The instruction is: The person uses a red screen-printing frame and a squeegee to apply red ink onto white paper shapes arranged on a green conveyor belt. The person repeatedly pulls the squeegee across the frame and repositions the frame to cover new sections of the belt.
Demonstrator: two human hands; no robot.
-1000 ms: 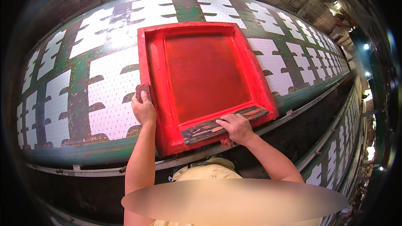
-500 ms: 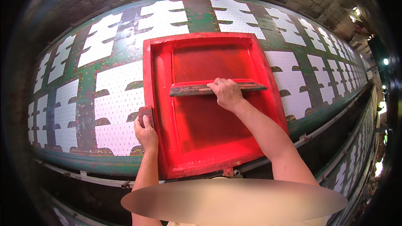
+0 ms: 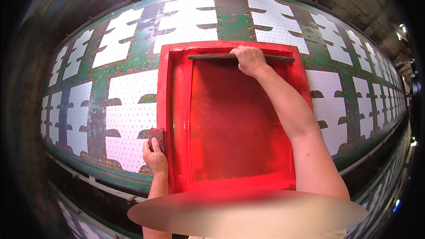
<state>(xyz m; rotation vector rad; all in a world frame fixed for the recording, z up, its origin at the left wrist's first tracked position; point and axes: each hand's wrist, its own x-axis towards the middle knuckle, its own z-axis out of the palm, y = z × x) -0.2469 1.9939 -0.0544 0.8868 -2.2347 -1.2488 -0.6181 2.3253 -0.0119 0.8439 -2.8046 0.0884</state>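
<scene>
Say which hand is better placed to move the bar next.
Probably the right hand: it grips the bar; the left hand holds the block at the left edge of the frame.

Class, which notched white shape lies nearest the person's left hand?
The near-row shape immediately left of the red frame: its edge lies beside the left hand; the others lie farther away.
</scene>
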